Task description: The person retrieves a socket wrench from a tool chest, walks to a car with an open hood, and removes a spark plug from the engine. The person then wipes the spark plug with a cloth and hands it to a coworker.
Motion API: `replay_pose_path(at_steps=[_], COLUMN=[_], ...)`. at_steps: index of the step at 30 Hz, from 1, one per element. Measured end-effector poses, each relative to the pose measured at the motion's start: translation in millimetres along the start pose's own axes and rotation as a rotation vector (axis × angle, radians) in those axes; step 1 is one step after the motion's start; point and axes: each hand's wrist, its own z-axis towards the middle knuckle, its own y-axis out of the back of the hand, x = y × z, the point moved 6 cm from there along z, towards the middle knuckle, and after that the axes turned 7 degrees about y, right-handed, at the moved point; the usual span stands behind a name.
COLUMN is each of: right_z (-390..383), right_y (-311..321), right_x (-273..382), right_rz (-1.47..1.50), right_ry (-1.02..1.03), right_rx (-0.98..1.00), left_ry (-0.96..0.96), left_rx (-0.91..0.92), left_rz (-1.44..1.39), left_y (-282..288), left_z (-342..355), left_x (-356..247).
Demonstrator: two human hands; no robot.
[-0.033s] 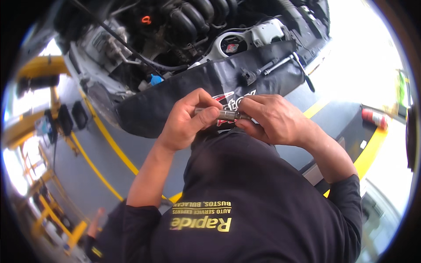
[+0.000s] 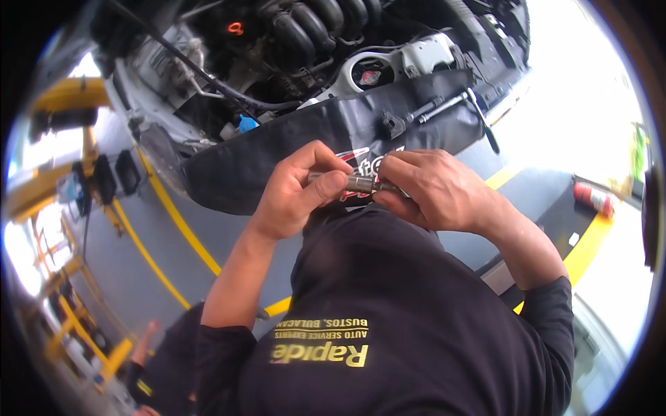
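Note:
In front of my chest, both hands hold a slim silver metal cylinder (image 2: pixel 361 183) that looks like a socket. My left hand (image 2: pixel 295 191) is closed round its left end, thumb along the side. My right hand (image 2: pixel 433 187) pinches the other end, where a narrower, darker piece shows; its kind is mostly hidden by the fingers. Beyond my hands a black fender cover (image 2: pixel 277 159) hangs over the front of a car. On it lie a black ignition coil (image 2: pixel 394 125) and a ratchet with a long extension (image 2: pixel 444 109).
The open engine bay (image 2: pixel 298 35) lies ahead, with a blue cap (image 2: pixel 247 124) at its front left. A red cylinder (image 2: pixel 593 199) lies at the right by a yellow stripe. Yellow lift parts (image 2: pixel 66 104) stand left. A co-worker (image 2: pixel 170 360) is at lower left.
My hands keep the same grip on the cylinder. The car shifts slightly rightward in view, and the co-worker at lower left has moved a little.

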Motion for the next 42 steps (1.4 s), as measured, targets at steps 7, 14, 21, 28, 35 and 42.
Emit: replay_pose_path(at_steps=[7,14,21,28,35,42], right_z=[-30.9,-82.4,-175.5,-194.9,-186.8,-198.0], right_y=[65.1,130.9,68.8,78.7,116.4,132.6], right_x=[-34.7,-145.1,-301.1,-318.2,-241.6,-94.8], right_rz=[0.111,0.124,-0.431,-0.33,-0.165,0.7], right_ry=[0.165,-0.132,-0.661,-0.678,-0.7,-0.637], right_rx=[0.14,-0.292,-0.224,-0.349,-0.371,-0.439], left_ry=[-0.028,-0.128,-0.105,-0.023,-0.171,-0.289], left_rx=[-0.185,-0.484,-0.448,-0.212,-0.295,0.102], left_rz=[-0.006,-0.275,-0.597,-0.291,0.349,0.88], left_y=[-68.7,-45.9,-77.1,-77.4,-83.6,-146.2], left_z=[26.7,10.5,28.8,63.2,153.8,170.3], left_x=[-19.4,20.7,74.0,46.1,64.0,24.7])
